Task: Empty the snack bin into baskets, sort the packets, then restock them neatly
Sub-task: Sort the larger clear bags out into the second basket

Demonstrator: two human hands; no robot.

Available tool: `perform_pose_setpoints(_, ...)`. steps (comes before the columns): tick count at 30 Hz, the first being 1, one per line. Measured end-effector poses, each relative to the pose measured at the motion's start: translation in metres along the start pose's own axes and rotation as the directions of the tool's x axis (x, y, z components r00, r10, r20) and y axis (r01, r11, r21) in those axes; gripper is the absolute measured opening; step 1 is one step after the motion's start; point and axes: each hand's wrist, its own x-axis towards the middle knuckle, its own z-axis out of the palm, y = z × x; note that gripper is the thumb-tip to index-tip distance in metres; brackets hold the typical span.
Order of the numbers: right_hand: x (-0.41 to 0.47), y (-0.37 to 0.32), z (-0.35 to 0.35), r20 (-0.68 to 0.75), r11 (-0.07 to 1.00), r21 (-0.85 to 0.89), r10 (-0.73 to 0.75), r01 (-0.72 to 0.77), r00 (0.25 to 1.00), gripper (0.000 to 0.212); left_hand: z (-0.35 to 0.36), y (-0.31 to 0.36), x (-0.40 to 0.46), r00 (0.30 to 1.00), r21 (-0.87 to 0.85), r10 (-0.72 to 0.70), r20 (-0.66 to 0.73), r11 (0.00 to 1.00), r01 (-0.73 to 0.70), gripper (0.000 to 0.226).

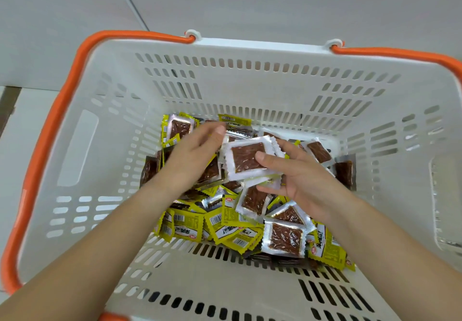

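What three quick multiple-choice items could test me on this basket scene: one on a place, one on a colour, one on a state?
1. Where do the packets lie?
A. On the floor
B. In the basket
C. On a shelf

2. What colour are the handles?
A. Orange
B. Blue
C. Green

3. What is the right hand doing?
A. Hanging idle
B. Gripping a handle
C. Holding a stack of packets

Answers: 1 B, they cover its bottom. 2 A, orange bars run along the rim. 3 C, thumb on top, fingers beneath.
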Motion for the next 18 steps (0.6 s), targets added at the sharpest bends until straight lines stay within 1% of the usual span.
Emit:
perform_pose_setpoints(1, 0.002, 0.000, -0.003, -0.049, 1.000, 0.021, -0.002, 0.003, 0.999, 0.039, -0.009, -0.008, 0.006, 0.997, 0.168, -0.006, -0.077, 0.986, 0.019, 0.034)
perform_pose_setpoints(2, 0.003, -0.001, -0.003, -0.110, 0.999, 0.036, -0.001, 0.005, 0.994, 0.027, -0.017, -0.016, 0.010, 0.994, 0.366, 0.010, -0.113, 0.930, 0.032, 0.035)
perform_pose_setpoints(3, 0.004, -0.001, -0.005, -0.162, 0.999, 0.052, -0.003, 0.012, 0.987, 0.024, -0.023, -0.023, 0.012, 0.995, 0.524, 0.018, -0.094, 0.851, 0.034, 0.041)
perform_pose_setpoints(4, 0.005, -0.002, -0.006, -0.213, 0.998, 0.068, -0.001, 0.016, 0.977, 0.025, -0.024, -0.027, 0.012, 0.999, 0.636, -0.003, -0.034, 0.772, 0.024, 0.052)
perform_pose_setpoints(6, 0.006, -0.002, -0.007, -0.281, 0.995, 0.101, 0.007, 0.023, 0.960, 0.025, -0.016, -0.028, 0.005, 0.989, 0.755, -0.099, 0.112, 0.655, -0.020, 0.084)
perform_pose_setpoints(7, 0.006, -0.001, -0.008, -0.293, 0.993, 0.117, 0.014, 0.021, 0.956, 0.025, -0.009, -0.029, 0.002, 0.977, 0.792, -0.138, 0.162, 0.608, -0.046, 0.100)
perform_pose_setpoints(8, 0.006, -0.002, -0.008, -0.304, 0.992, 0.128, 0.023, 0.017, 0.952, 0.025, -0.003, -0.030, 0.000, 0.971, 0.819, -0.151, 0.186, 0.569, -0.068, 0.111)
perform_pose_setpoints(9, 0.007, -0.001, -0.009, -0.303, 0.992, 0.129, 0.027, 0.013, 0.952, 0.024, 0.002, -0.030, -0.002, 0.976, 0.839, -0.126, 0.179, 0.537, -0.085, 0.115)
perform_pose_setpoints(10, 0.006, -0.002, -0.008, -0.307, 0.993, 0.119, 0.026, 0.011, 0.951, 0.022, 0.004, -0.030, -0.002, 0.986, 0.848, -0.063, 0.151, 0.522, -0.097, 0.114)
perform_pose_setpoints(11, 0.007, -0.002, -0.009, -0.293, 0.993, 0.121, 0.030, 0.006, 0.956, 0.017, 0.005, -0.031, -0.002, 0.993, 0.845, 0.015, 0.117, 0.525, -0.107, 0.107)
perform_pose_setpoints(12, 0.008, -0.002, -0.009, -0.296, 0.991, 0.131, 0.037, 0.002, 0.955, 0.016, 0.005, -0.032, -0.001, 0.992, 0.834, 0.084, 0.094, 0.538, -0.124, 0.099)
perform_pose_setpoints(14, 0.011, 0.000, -0.014, -0.314, 0.988, 0.156, 0.044, 0.005, 0.948, 0.046, 0.007, -0.030, 0.000, 0.979, 0.826, 0.171, 0.110, 0.532, -0.186, 0.086)
perform_pose_setpoints(15, 0.014, 0.002, -0.017, -0.332, 0.988, 0.154, 0.050, 0.002, 0.942, 0.054, 0.009, -0.028, 0.002, 0.971, 0.835, 0.196, 0.138, 0.503, -0.221, 0.083)
perform_pose_setpoints(18, 0.019, 0.004, -0.021, -0.421, 0.987, 0.161, 0.090, -0.023, 0.903, 0.058, 0.021, -0.022, 0.017, 0.942, 0.863, 0.210, 0.263, 0.386, -0.327, 0.078)
